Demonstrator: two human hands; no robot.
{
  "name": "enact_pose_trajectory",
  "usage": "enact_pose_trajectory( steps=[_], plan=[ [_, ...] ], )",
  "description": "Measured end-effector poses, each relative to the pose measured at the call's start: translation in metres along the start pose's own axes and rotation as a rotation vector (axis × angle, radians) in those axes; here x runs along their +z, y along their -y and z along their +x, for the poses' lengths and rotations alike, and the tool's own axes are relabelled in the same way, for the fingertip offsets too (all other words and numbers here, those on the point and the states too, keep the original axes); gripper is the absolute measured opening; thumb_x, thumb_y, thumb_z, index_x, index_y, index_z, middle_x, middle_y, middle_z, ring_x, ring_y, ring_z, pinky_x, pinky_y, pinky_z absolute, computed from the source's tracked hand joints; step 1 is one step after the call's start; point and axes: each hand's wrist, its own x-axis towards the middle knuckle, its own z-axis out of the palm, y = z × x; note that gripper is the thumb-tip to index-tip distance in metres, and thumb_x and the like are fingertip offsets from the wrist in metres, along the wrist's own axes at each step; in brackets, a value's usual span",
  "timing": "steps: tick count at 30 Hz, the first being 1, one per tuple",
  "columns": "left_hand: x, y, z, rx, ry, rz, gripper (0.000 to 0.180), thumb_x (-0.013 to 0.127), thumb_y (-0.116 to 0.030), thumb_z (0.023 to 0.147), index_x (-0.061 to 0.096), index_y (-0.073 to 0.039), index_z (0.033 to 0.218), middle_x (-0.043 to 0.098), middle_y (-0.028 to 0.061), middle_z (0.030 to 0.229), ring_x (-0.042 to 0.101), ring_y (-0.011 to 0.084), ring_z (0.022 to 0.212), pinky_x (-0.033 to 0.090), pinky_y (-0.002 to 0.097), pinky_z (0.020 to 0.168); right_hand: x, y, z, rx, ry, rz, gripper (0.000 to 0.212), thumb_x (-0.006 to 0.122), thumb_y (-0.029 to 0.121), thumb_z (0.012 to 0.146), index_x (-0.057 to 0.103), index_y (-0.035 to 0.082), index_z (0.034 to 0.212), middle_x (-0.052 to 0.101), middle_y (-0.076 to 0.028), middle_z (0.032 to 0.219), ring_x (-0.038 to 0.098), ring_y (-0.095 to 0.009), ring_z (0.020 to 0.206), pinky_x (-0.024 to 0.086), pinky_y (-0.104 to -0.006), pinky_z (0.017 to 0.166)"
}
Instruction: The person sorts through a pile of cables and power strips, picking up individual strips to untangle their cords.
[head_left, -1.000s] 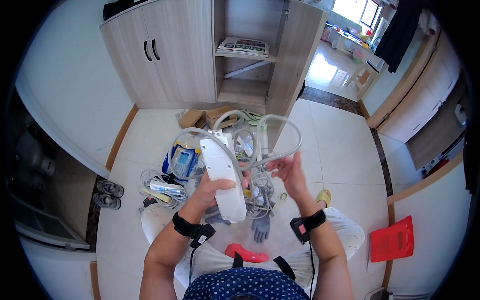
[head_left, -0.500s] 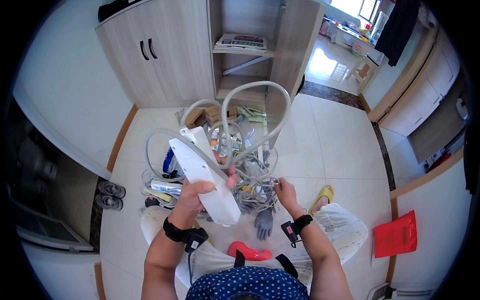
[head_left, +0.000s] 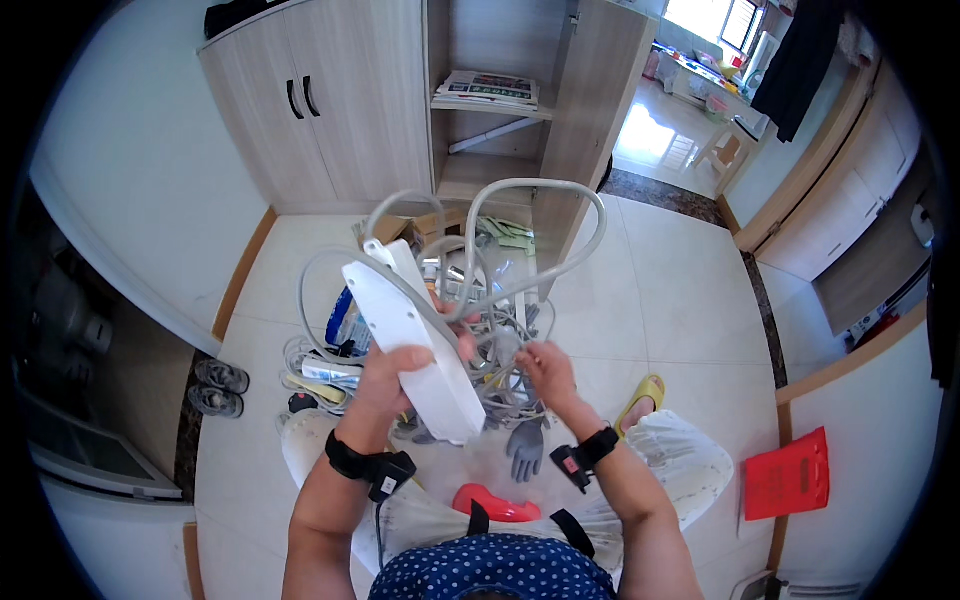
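Note:
My left hand (head_left: pixel 385 378) is closed round a long white plastic bar (head_left: pixel 425 350) with small round recesses, perhaps the underside of a power strip. A second white bar (head_left: pixel 398 262) lies behind it, partly hidden. Thick grey cord (head_left: pixel 603 225) loops up and out from around the bars, and part of it passes by the left fingers. To the right of the bars, my right hand (head_left: pixel 548 372) is pinched at the tangle of grey cables (head_left: pixel 500 385). Exactly what sits between its fingertips is too small to make out.
Below the tangle lie a grey glove (head_left: pixel 525 450) and a red object (head_left: pixel 495 503). Cardboard and packets are heaped before an open cabinet (head_left: pixel 485 185). Dark shoes (head_left: pixel 218 388) stand at the left; a red bag (head_left: pixel 787 475) is by the right wall.
My right hand has moved left, closer to the white bars. The big cord loop has shifted right and slightly down, while my left hand keeps its hold.

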Motion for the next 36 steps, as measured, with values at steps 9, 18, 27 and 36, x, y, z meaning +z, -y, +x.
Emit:
enact_pose_trajectory(
  steps=[9,18,27,36],
  plan=[
    [0.005,0.007,0.005,0.023,-0.13,0.186,0.065,0.068,-0.011,0.071,0.045,0.001,0.131,0.059,0.0179,0.121,0.061,0.0209,0.094,0.052,0.0332,0.083,-0.109,0.086,0.098,0.142,0.014,0.61,0.022,0.057,0.022,0.096,0.06,0.004,0.083,0.049,0.004,0.071,0.043,-0.005,0.067,0.037,-0.0229,0.062],
    [-0.01,0.019,0.012,-0.046,-0.166,0.099,0.054,0.064,-0.009,0.077,0.05,0.005,0.127,0.063,0.0186,0.108,0.063,0.0212,0.09,0.052,0.0308,0.079,-0.163,0.173,0.162,-0.119,0.128,0.288,0.027,0.061,0.028,0.095,0.062,0.002,0.087,0.052,0.005,0.072,0.045,-0.005,0.068,0.037,-0.0223,0.06],
    [-0.014,0.025,0.011,0.001,-0.201,0.091,0.053,0.064,-0.009,0.077,0.047,0.006,0.125,0.063,0.0196,0.105,0.063,0.024,0.094,0.053,0.0376,0.086,-0.17,0.186,0.163,-0.056,0.088,0.519,0.027,0.066,0.028,0.092,0.065,0.002,0.083,0.053,0.005,0.069,0.046,-0.004,0.064,0.039,-0.0217,0.058],
    [-0.009,0.017,0.012,-0.016,-0.17,0.049,0.053,0.062,-0.004,0.08,0.044,0.001,0.13,0.054,0.0217,0.129,0.06,0.0263,0.107,0.053,0.0419,0.092,-0.177,0.203,0.178,0.031,0.015,0.464,0.027,0.068,0.029,0.089,0.067,0.004,0.078,0.055,0.004,0.064,0.045,-0.003,0.058,0.034,-0.0212,0.052]
  ],
)
